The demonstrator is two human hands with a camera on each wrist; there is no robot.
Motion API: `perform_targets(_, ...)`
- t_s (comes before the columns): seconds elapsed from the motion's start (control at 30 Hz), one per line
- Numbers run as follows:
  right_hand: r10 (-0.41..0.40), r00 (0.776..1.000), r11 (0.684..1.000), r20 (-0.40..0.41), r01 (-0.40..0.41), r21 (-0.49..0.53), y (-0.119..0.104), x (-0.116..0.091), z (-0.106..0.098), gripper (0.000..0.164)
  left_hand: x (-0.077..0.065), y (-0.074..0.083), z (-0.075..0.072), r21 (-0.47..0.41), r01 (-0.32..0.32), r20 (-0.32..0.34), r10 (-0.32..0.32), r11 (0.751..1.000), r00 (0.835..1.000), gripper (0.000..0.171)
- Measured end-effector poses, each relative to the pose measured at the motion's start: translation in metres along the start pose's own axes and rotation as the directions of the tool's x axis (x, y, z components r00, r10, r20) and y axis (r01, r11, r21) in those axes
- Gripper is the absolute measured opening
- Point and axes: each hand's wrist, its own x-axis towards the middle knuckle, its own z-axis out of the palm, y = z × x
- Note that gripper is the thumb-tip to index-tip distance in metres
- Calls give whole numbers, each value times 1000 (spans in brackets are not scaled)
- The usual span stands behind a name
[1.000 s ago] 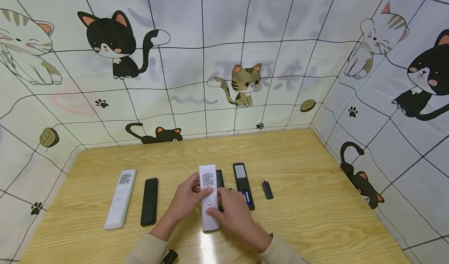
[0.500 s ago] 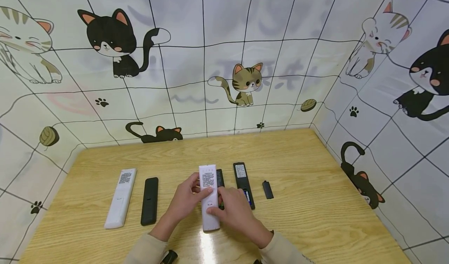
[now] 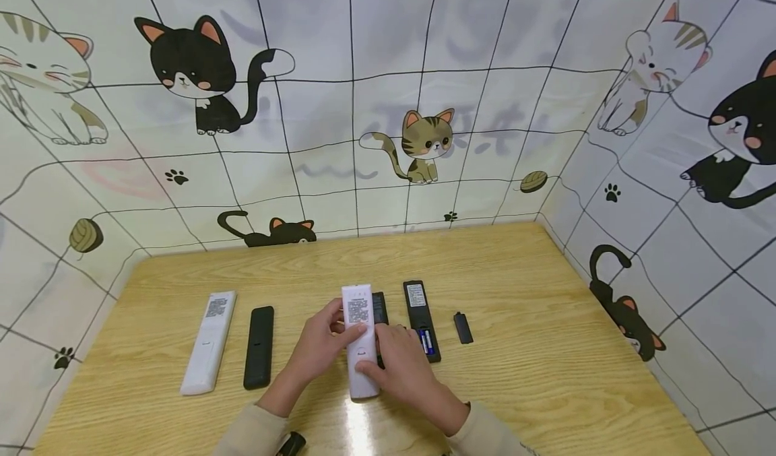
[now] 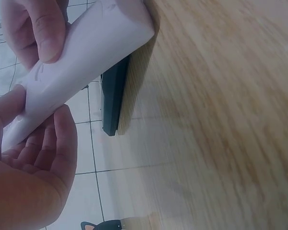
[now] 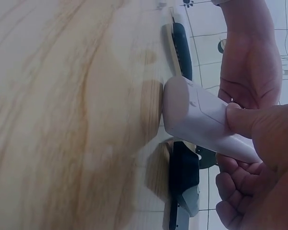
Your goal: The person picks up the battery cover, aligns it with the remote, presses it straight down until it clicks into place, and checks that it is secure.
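Both hands hold a white remote control (image 3: 364,345), its labelled back turned up. My left hand (image 3: 320,343) grips its left side, thumb across the back and fingers underneath. From the lower right my right hand (image 3: 407,367) grips it, with the thumb (image 5: 242,119) pressed on the back near the battery cover's mark. In the right wrist view the remote's near end is tilted down close over the table. Just right of it lies a black remote (image 3: 379,308), mostly hidden. Beyond the right hand, another black remote (image 3: 418,308) shows batteries (image 3: 427,341) in its uncovered compartment.
A second white remote (image 3: 207,345) and a black remote (image 3: 259,348) lie at left on the wooden table (image 3: 533,388). A loose black battery cover (image 3: 463,328) lies at right. Cat-patterned cloth walls (image 3: 327,106) stand behind and at the sides.
The white remote and the right hand have shifted very slightly left, showing more of the batteries than half a second ago. Both hands keep their grip.
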Motion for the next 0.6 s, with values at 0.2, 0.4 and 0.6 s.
perform_targets(0.2, 15, 1000, 1000, 2, -15, 12, -1, -2, -1, 50, -1, 0, 0, 6, -1, 3, 1, 1000, 1000, 40)
perform_targets(0.4, 31, 999, 999, 7, -32, 40, -2, -4, -5, 44, -3, 0, 0, 0, -3, 18, 3, 1000, 1000, 39)
perform_targets(0.6, 19, 1000, 999, -24, -18, 49, -1, -4, -8, 38, -3, 3, -4, 3, 3, -6, -3, 1000, 1000, 38)
